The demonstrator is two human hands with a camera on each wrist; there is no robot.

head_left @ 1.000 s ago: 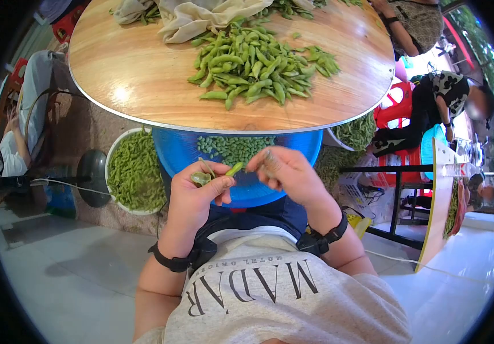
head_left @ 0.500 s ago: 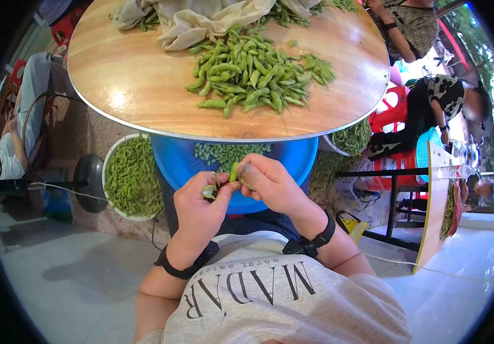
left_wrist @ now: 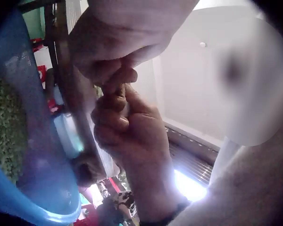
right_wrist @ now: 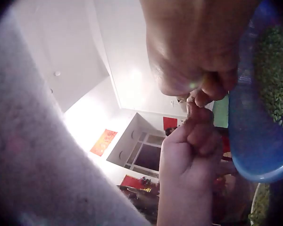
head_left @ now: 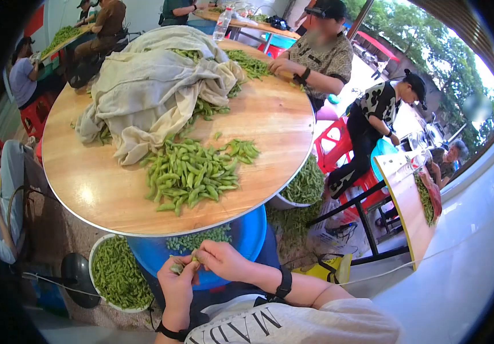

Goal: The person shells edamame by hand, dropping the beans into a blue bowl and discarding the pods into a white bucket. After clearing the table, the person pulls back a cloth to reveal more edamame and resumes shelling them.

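Left hand and right hand pinch a small green edamame pod with curled fingers, near, over the round blue plastic basin. Shelling looks midway, calling for a squeeze above it.

Daylight pours in from the open right side, glossing the tabletop. The head view bends toward dark round edges; both wrist views are blurred close up, with white glare.

A round, metal-rimmed wooden table bears a loose heap of green soybean pods. A crumpled beige cloth lies just behind, touching the heap.
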